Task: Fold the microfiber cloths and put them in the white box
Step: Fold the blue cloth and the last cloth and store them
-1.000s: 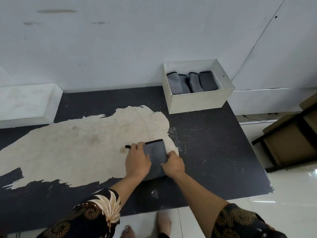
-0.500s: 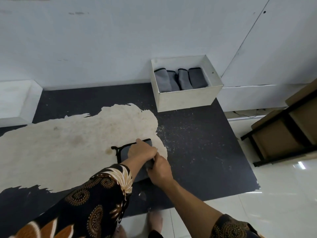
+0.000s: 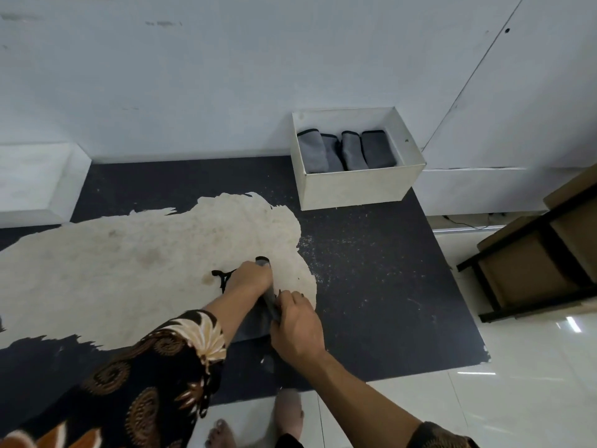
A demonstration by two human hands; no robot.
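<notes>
On my screen the cloth (image 3: 255,324) reads dark grey with thin black edging. The box (image 3: 355,189) is off-white, and the folded cloths (image 3: 347,150) in it are the same grey with black trim. I see a black mat (image 3: 371,286) flecked with white specks, and on it a big cream patch (image 3: 129,270) stained brownish in spots. The sleeve (image 3: 155,383) is black, patterned with brown spirals and cream fan shapes. The floor tiles (image 3: 517,399) are glossy white, the wall (image 3: 226,76) pale bluish white, the rack (image 3: 533,307) black, its cardboard boxes (image 3: 523,270) brown.
</notes>
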